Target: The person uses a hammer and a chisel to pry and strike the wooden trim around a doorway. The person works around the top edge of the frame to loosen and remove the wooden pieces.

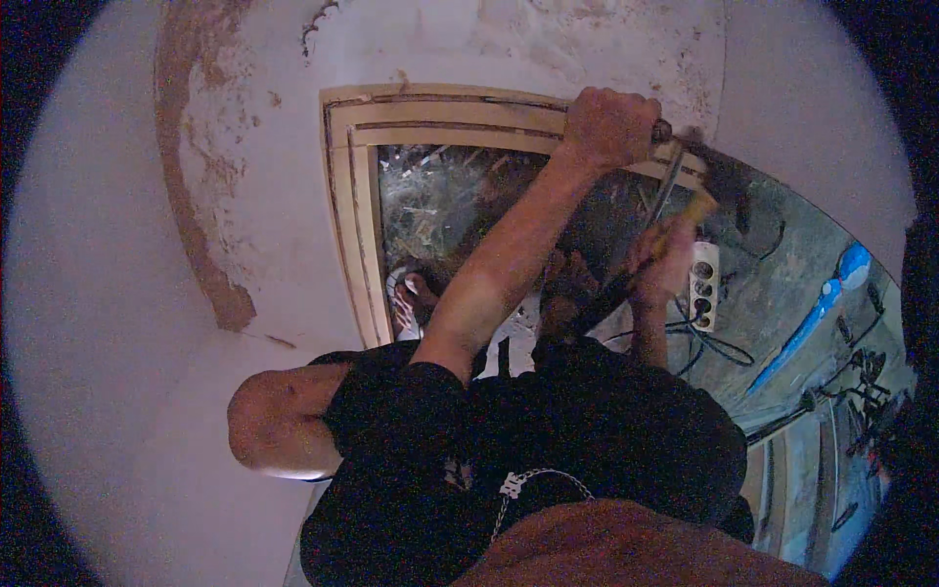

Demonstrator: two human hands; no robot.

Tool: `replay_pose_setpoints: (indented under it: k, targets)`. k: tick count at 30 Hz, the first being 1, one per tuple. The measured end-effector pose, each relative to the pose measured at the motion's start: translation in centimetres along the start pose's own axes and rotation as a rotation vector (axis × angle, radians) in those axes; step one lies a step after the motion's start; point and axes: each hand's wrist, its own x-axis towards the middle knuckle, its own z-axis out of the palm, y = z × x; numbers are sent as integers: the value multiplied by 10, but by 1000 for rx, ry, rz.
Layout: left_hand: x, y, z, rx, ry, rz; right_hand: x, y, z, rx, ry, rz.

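My left hand (611, 127) is a closed fist over the top rail of a pale wooden frame (352, 215) with dark grooves. A small dark round end (662, 130) pokes out at the right of this fist; the rest of what it grips is hidden. Lower and to the right, my right hand (667, 259) is closed around a tool with a yellow part (699, 206), blurred by motion. A narrow grey metal strip (669, 179) slants between the two hands. I cannot tell whether it belongs to the yellow tool.
A white power strip (703, 284) with a dark cable (719, 347) lies right of my right hand. Farther right are a blue plastic piece (817, 313) and several dark scattered items. A patchy plastered wall (440, 49) stands beyond the frame. My bare foot (419, 293) shows inside the frame.
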Motion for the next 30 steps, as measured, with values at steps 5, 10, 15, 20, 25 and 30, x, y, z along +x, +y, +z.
replay_pose_setpoints:
  k: [5,10,15,20,25,30]
  targets:
    - [4,-1,3,82,-14,-55,2,-4,0,-14,95,-7]
    - [7,-5,5,48,-64,-105,5,-2,-1,-157,-66,-3]
    - [-2,-6,4,54,-2,-11,3,-7,5,46,44,-76]
    - [-1,-12,1,52,31,-3,-1,-9,10,-31,11,59]
    - [-2,-10,-2,75,-3,-45,0,-9,5,-73,116,2]
    - [-5,-14,-3,94,-59,-26,-2,-5,10,-60,64,-6]
